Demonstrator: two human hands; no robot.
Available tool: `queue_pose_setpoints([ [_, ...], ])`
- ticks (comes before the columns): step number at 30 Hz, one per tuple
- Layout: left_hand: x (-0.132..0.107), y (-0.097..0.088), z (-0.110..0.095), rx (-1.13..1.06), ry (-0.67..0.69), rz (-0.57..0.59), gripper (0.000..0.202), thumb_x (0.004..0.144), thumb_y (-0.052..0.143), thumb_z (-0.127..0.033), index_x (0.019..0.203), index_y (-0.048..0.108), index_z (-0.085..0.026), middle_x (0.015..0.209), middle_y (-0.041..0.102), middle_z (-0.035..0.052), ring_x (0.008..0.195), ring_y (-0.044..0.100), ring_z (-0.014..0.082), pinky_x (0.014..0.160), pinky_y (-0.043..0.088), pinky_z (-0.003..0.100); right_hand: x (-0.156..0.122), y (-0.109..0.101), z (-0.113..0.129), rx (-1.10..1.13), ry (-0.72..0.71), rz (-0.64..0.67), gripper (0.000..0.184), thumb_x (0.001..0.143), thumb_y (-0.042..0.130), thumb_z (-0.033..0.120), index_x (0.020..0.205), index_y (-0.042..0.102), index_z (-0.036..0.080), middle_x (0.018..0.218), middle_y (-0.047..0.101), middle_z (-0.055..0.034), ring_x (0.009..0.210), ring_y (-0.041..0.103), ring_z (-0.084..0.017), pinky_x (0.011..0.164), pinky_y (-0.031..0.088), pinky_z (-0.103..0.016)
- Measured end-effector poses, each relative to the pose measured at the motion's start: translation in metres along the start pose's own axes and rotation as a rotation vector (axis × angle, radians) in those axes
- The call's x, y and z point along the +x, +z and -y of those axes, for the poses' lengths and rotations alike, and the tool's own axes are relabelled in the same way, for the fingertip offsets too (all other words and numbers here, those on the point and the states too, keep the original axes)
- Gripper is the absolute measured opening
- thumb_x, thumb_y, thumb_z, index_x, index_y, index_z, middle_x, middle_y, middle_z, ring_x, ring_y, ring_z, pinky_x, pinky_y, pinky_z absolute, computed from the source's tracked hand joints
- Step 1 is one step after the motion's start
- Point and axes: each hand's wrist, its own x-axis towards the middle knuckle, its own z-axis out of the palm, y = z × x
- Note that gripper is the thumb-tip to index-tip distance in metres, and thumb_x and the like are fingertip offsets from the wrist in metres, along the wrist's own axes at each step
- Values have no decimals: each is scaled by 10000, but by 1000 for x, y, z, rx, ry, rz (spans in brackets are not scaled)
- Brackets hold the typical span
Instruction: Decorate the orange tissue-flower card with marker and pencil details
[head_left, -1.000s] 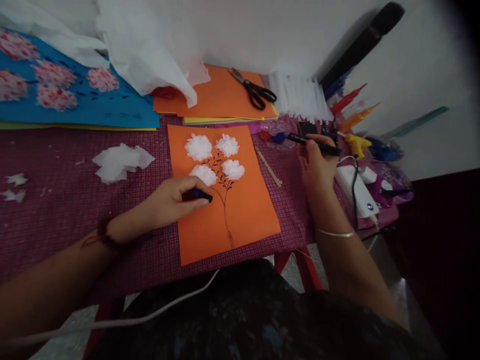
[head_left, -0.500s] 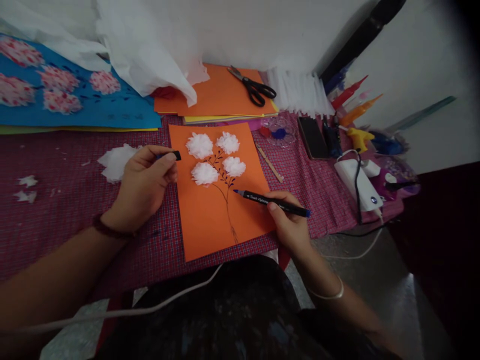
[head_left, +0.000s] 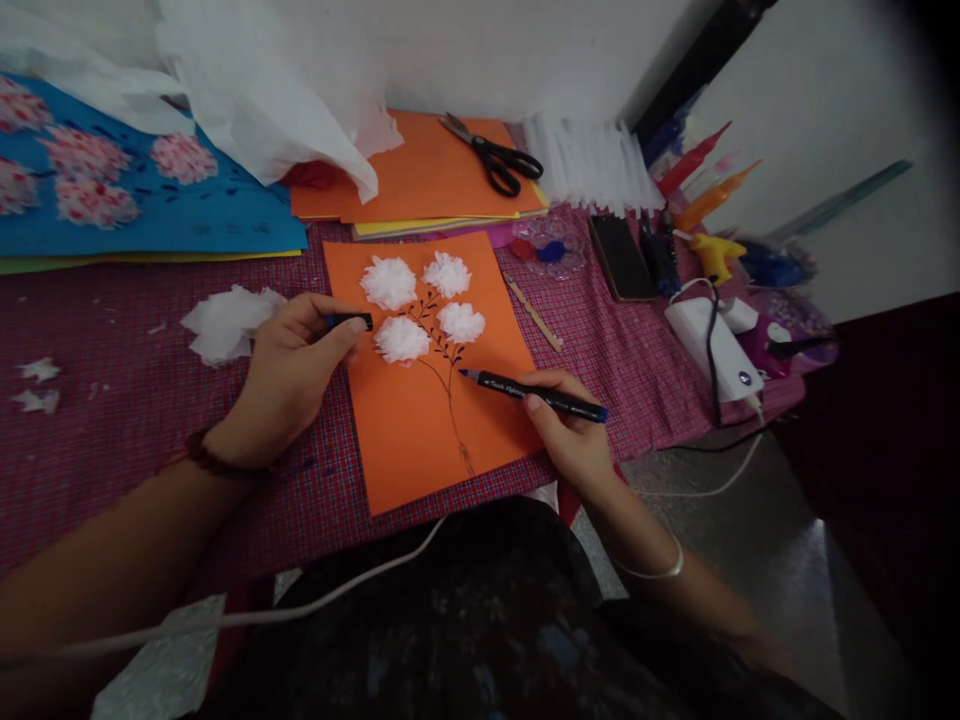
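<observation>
My right hand is closed around a black marker pen with a blue tip, which points at the drawn stem. Between thumb and fingers my left hand pinches the marker's dark cap, just over the left edge of an orange sheet. Several fluffy white paper flowers sit on that sheet. Thin dark stems with small leaves run down from them. Left of the sheet, partly behind my left hand, lies a pile of white paper petals.
Black scissors rest on stacked orange paper. A blue sheet with pink-white flowers lies at back left. To the right are a paint palette, a stick, a phone and a white power box.
The view has shifted slightly. My left hand with the cap has come a little nearer the flowers. The marker is still in my right hand, its tip near the stem.
</observation>
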Motion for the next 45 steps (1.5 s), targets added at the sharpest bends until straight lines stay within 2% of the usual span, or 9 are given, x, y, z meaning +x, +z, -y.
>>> queue_pose_setpoints([
  [6,0,1,-2,14,-13,-12,99,776,708,-105,830,667,-177,620,619,-38,545,500,91,537,373,247,0,0,2,0,-23,4,123,904,657,324,1003,721,290,967,744,-20,877,696,-196,848,568,-388],
  [15,0,2,-1,63,-14,-12,123,739,770,-255,802,668,-231,623,596,-46,545,486,100,525,370,245,1,2,2,-58,-85,6,138,900,657,266,1020,722,289,958,752,-10,888,697,-178,801,559,-334],
  [22,2,-1,5,31,27,-8,148,733,779,-261,823,687,-188,614,617,-28,534,499,96,494,369,220,1,1,1,-42,-55,72,124,888,670,277,995,732,272,945,757,-15,879,701,-188,790,553,-326],
  [25,2,0,6,32,27,-21,157,715,792,-270,806,692,-191,609,616,-27,532,499,100,494,377,222,-1,-2,-4,55,-9,-5,119,892,675,330,988,729,284,933,752,-13,873,699,-195,810,549,-341],
  [28,2,-1,4,57,-1,-16,151,712,792,-278,800,691,-208,599,605,-31,536,497,110,499,374,231,3,-9,-9,214,25,-110,131,918,632,358,1012,706,306,846,732,2,778,684,-185,759,539,-340],
  [32,1,-5,4,95,-22,-11,148,750,775,-309,838,692,-223,621,608,-34,559,505,116,529,382,240,32,-32,-7,236,-73,-254,117,907,621,325,992,696,294,748,658,19,700,630,-167,723,514,-331],
  [38,2,-5,3,133,-52,-33,170,749,771,-328,849,683,-223,645,615,-31,582,512,120,545,377,242,114,-68,-25,91,-191,-409,129,872,689,351,930,675,236,717,622,37,643,580,-127,620,478,-280],
  [42,2,-4,2,130,-47,-21,164,726,774,-312,832,683,-226,653,614,-32,582,506,119,542,382,242,158,-74,-49,90,-145,-368,141,878,702,336,922,639,218,709,616,53,630,582,-91,626,483,-249],
  [45,2,-3,3,124,-38,-19,175,720,770,-313,835,682,-216,626,606,-30,569,503,122,532,380,244,179,-72,-62,99,-106,-371,119,829,746,270,874,653,210,637,610,75,565,558,-70,578,459,-226],
])
